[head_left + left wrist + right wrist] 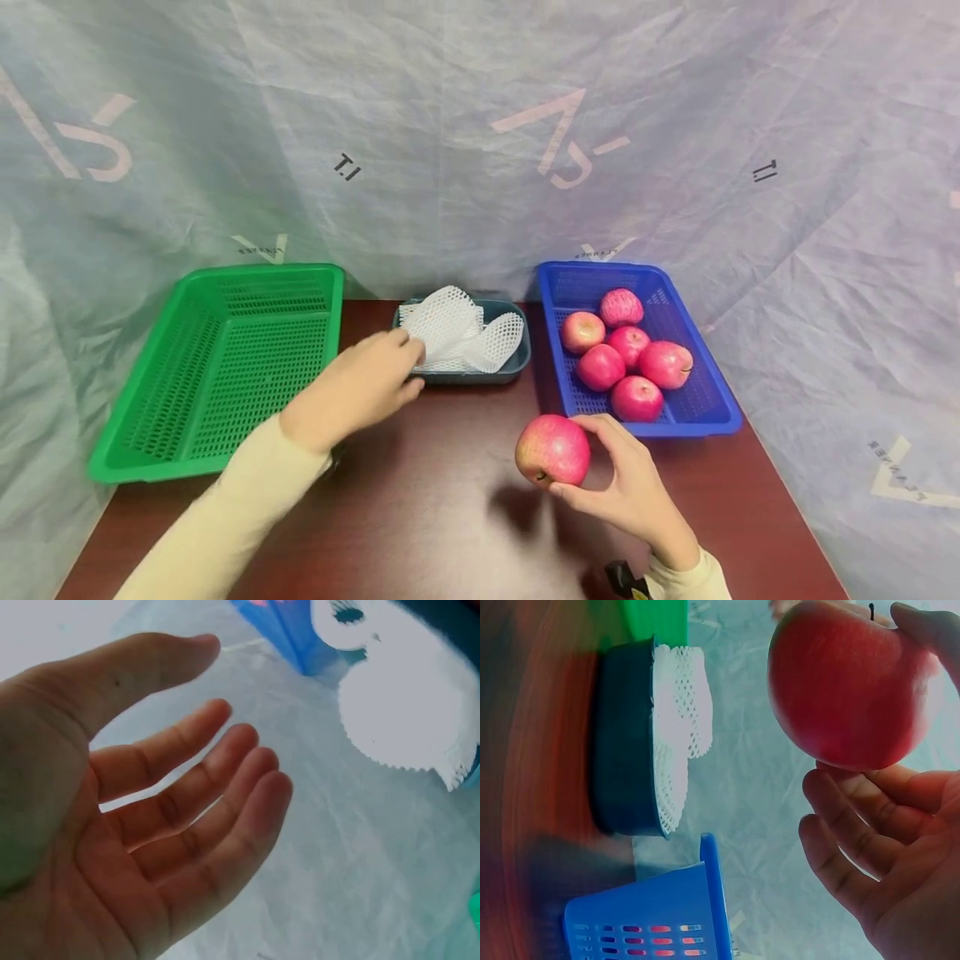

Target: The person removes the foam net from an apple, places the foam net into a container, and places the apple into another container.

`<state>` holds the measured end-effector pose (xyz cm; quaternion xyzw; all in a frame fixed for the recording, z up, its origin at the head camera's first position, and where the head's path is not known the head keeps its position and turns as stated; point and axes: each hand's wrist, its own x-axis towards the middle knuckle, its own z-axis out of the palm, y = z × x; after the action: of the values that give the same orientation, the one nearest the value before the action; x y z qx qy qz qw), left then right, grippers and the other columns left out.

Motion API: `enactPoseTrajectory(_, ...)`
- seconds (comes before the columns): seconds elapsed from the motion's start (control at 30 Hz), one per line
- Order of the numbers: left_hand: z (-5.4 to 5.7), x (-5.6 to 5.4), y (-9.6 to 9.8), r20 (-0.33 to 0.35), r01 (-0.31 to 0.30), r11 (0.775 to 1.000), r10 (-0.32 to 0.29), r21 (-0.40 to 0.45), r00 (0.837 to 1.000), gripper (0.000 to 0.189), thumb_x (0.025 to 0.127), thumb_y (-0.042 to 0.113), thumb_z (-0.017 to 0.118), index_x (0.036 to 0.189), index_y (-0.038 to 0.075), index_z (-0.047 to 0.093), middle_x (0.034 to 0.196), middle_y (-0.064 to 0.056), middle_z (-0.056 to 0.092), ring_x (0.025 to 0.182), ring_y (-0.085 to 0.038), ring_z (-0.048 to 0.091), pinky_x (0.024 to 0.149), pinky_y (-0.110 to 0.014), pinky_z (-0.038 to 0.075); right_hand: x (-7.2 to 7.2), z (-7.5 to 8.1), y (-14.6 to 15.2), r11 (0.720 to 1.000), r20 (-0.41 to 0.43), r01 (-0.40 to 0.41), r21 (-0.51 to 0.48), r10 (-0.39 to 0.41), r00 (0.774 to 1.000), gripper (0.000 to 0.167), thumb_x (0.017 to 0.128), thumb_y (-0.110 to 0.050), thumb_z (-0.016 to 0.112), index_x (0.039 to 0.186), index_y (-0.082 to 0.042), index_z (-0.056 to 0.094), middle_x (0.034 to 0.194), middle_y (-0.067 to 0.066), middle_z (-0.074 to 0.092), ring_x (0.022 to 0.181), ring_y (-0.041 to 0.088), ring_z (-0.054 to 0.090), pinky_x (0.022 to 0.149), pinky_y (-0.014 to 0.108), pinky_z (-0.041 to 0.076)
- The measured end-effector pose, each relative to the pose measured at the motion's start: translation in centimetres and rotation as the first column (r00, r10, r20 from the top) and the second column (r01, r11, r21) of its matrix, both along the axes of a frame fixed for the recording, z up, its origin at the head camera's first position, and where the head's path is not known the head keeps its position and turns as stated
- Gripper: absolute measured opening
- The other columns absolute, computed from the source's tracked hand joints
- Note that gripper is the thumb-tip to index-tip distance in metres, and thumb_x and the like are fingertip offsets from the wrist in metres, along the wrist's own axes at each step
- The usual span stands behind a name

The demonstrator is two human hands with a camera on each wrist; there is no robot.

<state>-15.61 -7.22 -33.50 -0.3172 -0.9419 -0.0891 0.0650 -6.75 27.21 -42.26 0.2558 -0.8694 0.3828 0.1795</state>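
Observation:
Between the thumb and fingers of my right hand (630,492) is a red apple (553,451), held above the table in front of the blue basket. The right wrist view shows the same apple (847,690) with its dark stem at the top. My left hand (360,387) hovers at the near left edge of a dark tray (517,367) heaped with white foam net sleeves (450,325). In the left wrist view its fingers (202,817) are loosely bent, with nothing between them and the thumb, and the foam sleeves (405,697) lie beyond.
A blue basket (716,392) with several red apples (628,354) stands at the right. At the left is a green basket (247,367) with nothing in it. Behind the brown table (435,517) hangs a grey printed sheet (450,125).

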Motion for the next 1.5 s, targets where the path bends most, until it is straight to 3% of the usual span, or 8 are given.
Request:
enactPoseTrajectory(0.2, -1.9, 4.5, -1.1, -0.104, 0.037, 0.996, -0.029, 0.077, 0.994, 0.023, 0.082, 0.018, 0.081, 0.093, 0.011, 0.062, 0.086, 0.001, 0.054, 0.075, -0.02, 0.056, 0.063, -0.034, 0.05, -0.1, 0.2, 0.1, 1.0, -0.012, 0.0, 0.015, 0.0, 1.0, 0.074, 0.062, -0.033, 0.095, 0.125, -0.015, 0.062, 0.114, -0.008, 0.063, 0.101, 0.011, 0.061, 0.089, 0.018, 0.044)
enactPoseTrajectory(0.43, -2.6, 5.9, -1.7, -0.091, -0.011, 0.997, 0.018, 0.08, 0.996, 0.025, 0.082, 0.02, 0.081, 0.098, 0.011, 0.064, 0.09, 0.002, 0.057, 0.079, -0.02, 0.059, 0.061, -0.033, 0.05, -0.9, 0.6, 0.2, 1.0, -0.02, -0.011, 0.023, 0.012, 1.0, 0.074, 0.062, -0.033, 0.095, 0.125, -0.015, 0.062, 0.113, -0.008, 0.063, 0.1, 0.011, 0.06, 0.088, 0.018, 0.044)
enactPoseTrajectory(0.6, -2.7, 6.5, -2.0, -0.064, -0.052, 0.996, 0.057, 0.071, 0.996, 0.026, 0.083, 0.021, 0.081, 0.101, 0.012, 0.065, 0.092, 0.002, 0.058, 0.081, -0.021, 0.06, 0.058, -0.033, 0.049, -3.0, 2.5, 1.1, 0.998, -0.015, -0.021, 0.055, 0.021, 1.0, 0.074, 0.059, -0.03, 0.097, 0.123, -0.016, 0.063, 0.115, -0.008, 0.063, 0.101, 0.009, 0.059, 0.085, 0.02, 0.046)
enactPoseTrajectory(0.8, -3.0, 7.3, -2.3, -0.018, -0.109, 0.992, 0.11, 0.068, 0.994, 0.027, 0.083, 0.022, 0.081, 0.103, 0.012, 0.066, 0.094, 0.003, 0.059, 0.082, -0.02, 0.059, 0.059, -0.033, 0.05, -9.4, 7.1, 3.7, 0.979, -0.023, 0.063, 0.196, -0.06, 0.998, 0.072, 0.062, -0.038, 0.095, 0.119, -0.009, 0.063, 0.105, -0.001, 0.063, 0.086, 0.014, 0.059, 0.072, 0.031, 0.051)
enactPoseTrajectory(0.97, -3.2, 8.0, -2.6, 0.025, -0.158, 0.986, 0.156, 0.056, 0.987, 0.027, 0.083, 0.022, 0.081, 0.105, 0.013, 0.066, 0.096, 0.003, 0.06, 0.084, -0.021, 0.06, 0.061, -0.034, 0.05, -17.0, 9.0, 5.9, 0.904, 0.089, 0.187, 0.385, -0.238, 0.967, 0.076, 0.072, -0.062, 0.081, 0.117, -0.005, 0.059, 0.099, 0.008, 0.06, 0.086, 0.026, 0.056, 0.074, 0.046, 0.047)
enactPoseTrajectory(1.23, -4.0, 8.5, -2.8, 0.065, -0.163, 0.985, 0.16, 0.049, 0.985, 0.029, 0.083, 0.024, 0.081, 0.104, 0.012, 0.066, 0.095, 0.004, 0.059, 0.086, -0.021, 0.062, 0.065, -0.037, 0.052, -26.2, 5.4, 8.5, 0.822, 0.228, 0.253, 0.51, -0.412, 0.882, 0.065, 0.077, -0.064, 0.075, 0.091, -0.003, 0.057, 0.086, 0.018, 0.064, 0.079, 0.037, 0.06, 0.065, 0.052, 0.046)
enactPoseTrajectory(1.4, -4.3, 8.7, -2.9, 0.084, -0.158, 0.986, 0.154, 0.044, 0.985, 0.029, 0.082, 0.024, 0.081, 0.104, 0.011, 0.066, 0.093, 0.004, 0.058, 0.086, -0.021, 0.063, 0.066, -0.038, 0.052, -29.2, 2.4, 8.8, 0.781, 0.321, 0.262, 0.567, -0.503, 0.803, 0.067, 0.078, -0.068, 0.07, 0.092, -0.003, 0.06, 0.097, 0.025, 0.064, 0.085, 0.04, 0.06, 0.067, 0.055, 0.048)
enactPoseTrajectory(1.5, -4.5, 8.9, -2.9, 0.089, -0.141, 0.989, 0.138, 0.035, 0.986, 0.029, 0.082, 0.024, 0.081, 0.103, 0.011, 0.065, 0.092, 0.002, 0.059, 0.085, -0.023, 0.063, 0.065, -0.038, 0.053, -29.9, 1.1, 8.9, 0.765, 0.331, 0.242, 0.597, -0.51, 0.794, 0.065, 0.081, -0.065, 0.066, 0.093, -0.001, 0.062, 0.105, 0.03, 0.064, 0.094, 0.045, 0.062, 0.075, 0.06, 0.049)
